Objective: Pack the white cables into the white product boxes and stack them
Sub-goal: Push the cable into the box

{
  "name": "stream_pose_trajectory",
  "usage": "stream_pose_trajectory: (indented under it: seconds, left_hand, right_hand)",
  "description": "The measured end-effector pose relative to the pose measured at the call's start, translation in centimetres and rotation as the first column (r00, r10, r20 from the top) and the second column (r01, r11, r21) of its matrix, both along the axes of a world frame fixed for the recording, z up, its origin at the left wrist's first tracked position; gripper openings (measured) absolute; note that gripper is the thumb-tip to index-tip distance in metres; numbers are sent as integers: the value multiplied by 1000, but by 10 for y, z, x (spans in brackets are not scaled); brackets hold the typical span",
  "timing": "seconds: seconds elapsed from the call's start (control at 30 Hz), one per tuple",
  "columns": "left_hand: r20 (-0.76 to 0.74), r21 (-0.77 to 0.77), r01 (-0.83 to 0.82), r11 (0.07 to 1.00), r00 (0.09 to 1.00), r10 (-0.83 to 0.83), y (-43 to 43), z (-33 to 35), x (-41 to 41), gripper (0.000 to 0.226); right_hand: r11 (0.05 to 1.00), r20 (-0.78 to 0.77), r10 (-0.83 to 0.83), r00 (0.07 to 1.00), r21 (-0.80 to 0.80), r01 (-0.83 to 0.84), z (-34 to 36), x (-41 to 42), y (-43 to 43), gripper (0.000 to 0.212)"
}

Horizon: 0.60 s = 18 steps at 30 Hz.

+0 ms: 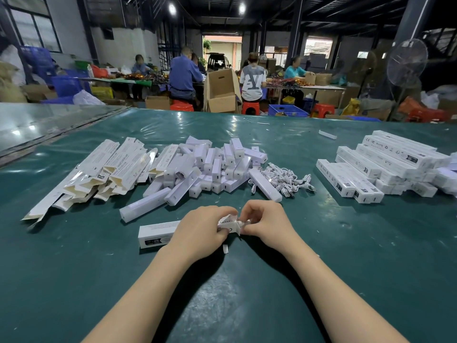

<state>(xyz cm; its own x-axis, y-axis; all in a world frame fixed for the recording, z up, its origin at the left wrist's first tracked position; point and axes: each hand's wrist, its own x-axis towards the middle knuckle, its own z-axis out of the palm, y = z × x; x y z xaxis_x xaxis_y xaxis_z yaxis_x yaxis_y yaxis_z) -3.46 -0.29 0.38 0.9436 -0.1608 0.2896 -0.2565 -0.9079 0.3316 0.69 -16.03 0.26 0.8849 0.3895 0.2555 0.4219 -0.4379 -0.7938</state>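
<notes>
Both hands meet at the open end of a white product box point(158, 234) on the green table point(74, 280).
The left hand point(200, 230) grips the box by its flap. The right hand point(268, 224) pinches a small white piece point(243, 222) at the opening, probably a cable end, mostly hidden by fingers. Beyond lie loose white units point(210, 164), white cables point(284, 178) just right of them, flat boxes point(103, 169) to the left, and stacked boxes point(385, 164) far right.

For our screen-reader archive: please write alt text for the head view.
The left hand grips a white product box on a green table while the right hand pinches a white cable at its open end. Behind lie flat cartons, loose cables and stacked boxes.
</notes>
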Motion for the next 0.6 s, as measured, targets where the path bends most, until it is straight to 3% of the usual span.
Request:
stream_pose_trajectory:
  seconds: [0.17, 0.27, 0.37, 0.47, 0.6]
  left_hand:
    - [26, -12, 7, 1000, 1000, -7, 2, -1, -1, 41]
    - [25, -9, -24, 1000, 999, 24, 2, -4, 1, 45]
    - [14, -9, -47, 999, 999, 47, 2, -5, 3, 48]
    - [15, -2, -50, 999, 999, 50, 1, -6, 3, 49]
    - [21, -19, -41, 999, 999, 41, 1, -4, 2, 49]
  right_hand:
    - [999, 75, -36, 997, 26, 35, -3, -4, 6, 39]
    - [997, -6, -44, 999, 66, 44, 1, -2, 4, 33]
    - [1000, -125, 3, 992, -2, -3, 3, 1, 4, 34]
    - [999, -82, -9, 997, -31, 6, 1, 0, 6, 40]
    - [996, -60, -16, 998, 84, 21, 1, -2, 2, 32]
